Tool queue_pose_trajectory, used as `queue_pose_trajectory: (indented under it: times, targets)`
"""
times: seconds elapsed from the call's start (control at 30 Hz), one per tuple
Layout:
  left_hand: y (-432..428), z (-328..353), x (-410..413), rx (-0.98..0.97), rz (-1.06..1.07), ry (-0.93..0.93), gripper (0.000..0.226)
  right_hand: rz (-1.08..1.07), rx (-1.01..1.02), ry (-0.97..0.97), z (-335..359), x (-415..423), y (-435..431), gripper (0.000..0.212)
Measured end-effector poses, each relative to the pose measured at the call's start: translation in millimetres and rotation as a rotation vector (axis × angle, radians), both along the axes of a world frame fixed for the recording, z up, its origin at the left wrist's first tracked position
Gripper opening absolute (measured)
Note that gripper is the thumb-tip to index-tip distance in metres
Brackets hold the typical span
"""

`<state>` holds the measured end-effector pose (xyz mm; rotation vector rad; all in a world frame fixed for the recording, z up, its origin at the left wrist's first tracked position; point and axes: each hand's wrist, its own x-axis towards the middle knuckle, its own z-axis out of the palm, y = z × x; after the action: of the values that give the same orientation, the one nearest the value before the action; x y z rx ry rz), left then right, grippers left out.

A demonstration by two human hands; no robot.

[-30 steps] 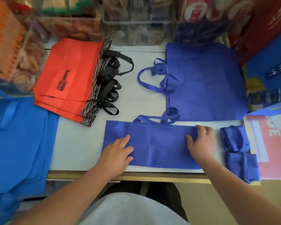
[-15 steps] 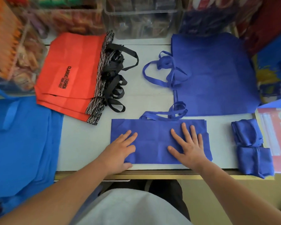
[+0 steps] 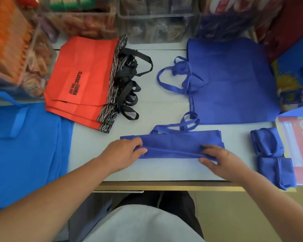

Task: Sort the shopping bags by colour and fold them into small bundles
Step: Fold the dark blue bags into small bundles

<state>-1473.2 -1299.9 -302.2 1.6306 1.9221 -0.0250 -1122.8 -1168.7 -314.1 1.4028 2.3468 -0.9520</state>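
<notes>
A dark blue bag (image 3: 175, 145) lies folded into a long strip near the table's front edge, its handles pointing away from me. My left hand (image 3: 124, 152) pinches the lifted near edge at its left end. My right hand (image 3: 219, 159) pinches the same edge at its right end. Two folded dark blue bundles (image 3: 271, 154) sit to the right. A flat pile of dark blue bags (image 3: 233, 81) lies behind. Several red bags (image 3: 82, 81) with black handles are stacked at the back left. Bright blue bags (image 3: 24, 151) lie at the far left.
Clear plastic bins (image 3: 156, 23) of goods line the back of the white table (image 3: 164, 105). Boxes and a red packet (image 3: 301, 149) crowd the right side. The table's front edge (image 3: 164, 186) runs just below my hands.
Both hands lay flat on the bag half a second ago. Now they pinch its near edge and have lifted it over away from me, so the strip looks narrower.
</notes>
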Motion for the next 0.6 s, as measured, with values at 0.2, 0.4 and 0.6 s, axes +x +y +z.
queue_pose_trajectory:
  times: [0.2, 0.4, 0.6]
  targets:
    - [24, -11, 12, 0.215, -0.169, 0.357, 0.023, -0.397, -0.093, 0.097, -6, 2, 42, 0.015]
    - [23, -38, 57, 0.139, -0.389, 0.274, 0.039, -0.321, 0.126, -0.089, -35, -18, 48, 0.028]
    - [5, -45, 55, 0.075, -0.256, 0.275, 0.048, 0.025, 0.555, 0.004, -51, -13, 61, 0.035]
